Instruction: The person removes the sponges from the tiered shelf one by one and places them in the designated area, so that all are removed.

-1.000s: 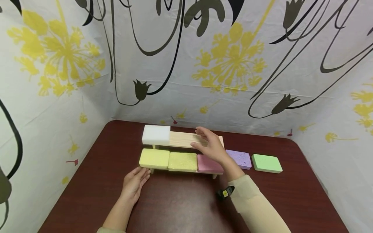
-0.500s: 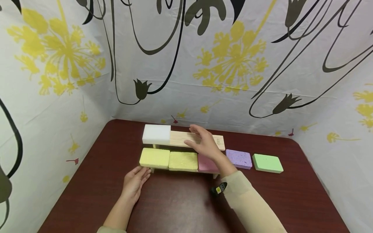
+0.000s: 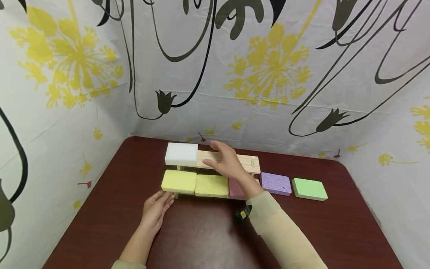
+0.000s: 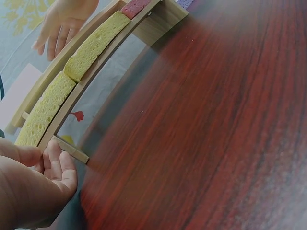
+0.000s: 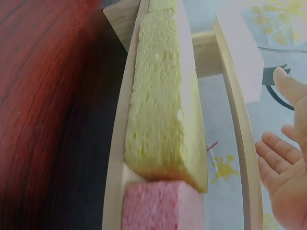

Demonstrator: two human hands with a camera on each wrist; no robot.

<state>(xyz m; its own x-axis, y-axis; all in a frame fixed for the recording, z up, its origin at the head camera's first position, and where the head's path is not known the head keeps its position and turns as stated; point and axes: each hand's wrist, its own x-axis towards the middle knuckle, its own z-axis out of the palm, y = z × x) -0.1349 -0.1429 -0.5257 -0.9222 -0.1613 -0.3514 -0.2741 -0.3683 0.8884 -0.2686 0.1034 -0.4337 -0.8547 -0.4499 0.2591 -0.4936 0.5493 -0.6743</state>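
A wooden two-tier rack (image 3: 250,163) stands on the table. On its front tier lie two yellow sponges, the left one (image 3: 178,181) and the middle one (image 3: 211,185), then a pink sponge (image 3: 236,189) partly covered by my right arm. A white sponge block (image 3: 181,153) sits at the left end of the rear tier. My left hand (image 3: 155,212) pinches the front left corner of the rack, close under the left yellow sponge. Fingers spread and holding nothing, my right hand (image 3: 226,161) hovers over the bare rear board, right of the white block.
To the right of the rack, a purple sponge (image 3: 276,184) and a green sponge (image 3: 309,189) lie on the dark red wooden table (image 3: 201,239). A patterned cloth (image 3: 195,82) encloses the back and both sides.
My right hand has moved left along the rear tier toward the white block, uncovering the right end of the board. My left hand stays at the rack's corner.
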